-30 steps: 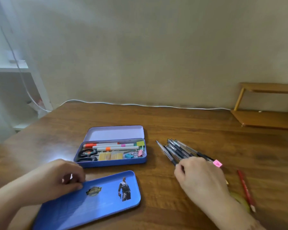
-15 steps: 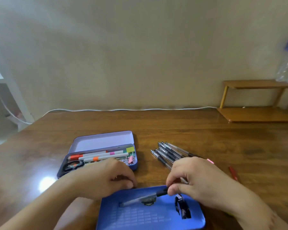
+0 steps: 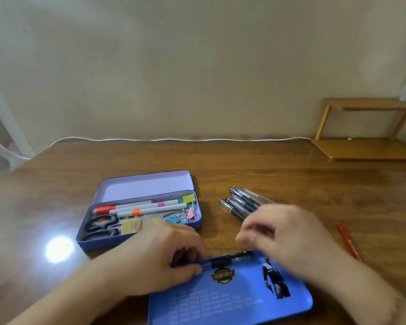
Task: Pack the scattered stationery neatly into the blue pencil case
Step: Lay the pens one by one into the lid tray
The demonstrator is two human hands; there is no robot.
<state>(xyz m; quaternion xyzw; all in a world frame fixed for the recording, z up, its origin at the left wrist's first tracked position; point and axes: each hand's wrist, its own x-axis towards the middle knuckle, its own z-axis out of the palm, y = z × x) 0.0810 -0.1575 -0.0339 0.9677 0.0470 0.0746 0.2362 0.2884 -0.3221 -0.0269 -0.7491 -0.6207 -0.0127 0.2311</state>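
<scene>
Black pen [image 3: 227, 261] under left hand [image 3: 155, 256], right hand [image 3: 288, 233] empty

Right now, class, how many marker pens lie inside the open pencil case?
3 marker pens, side by side along the case's back wall: red-capped farthest back, pink-banded in the middle, orange-banded nearest. More could be hidden beneath.

wooden table [image 3: 267, 165] with open pencil case [image 3: 117, 240], blue tray [image 3: 232, 303], pens [image 3: 242, 201], red pencil [image 3: 348, 241]
</scene>
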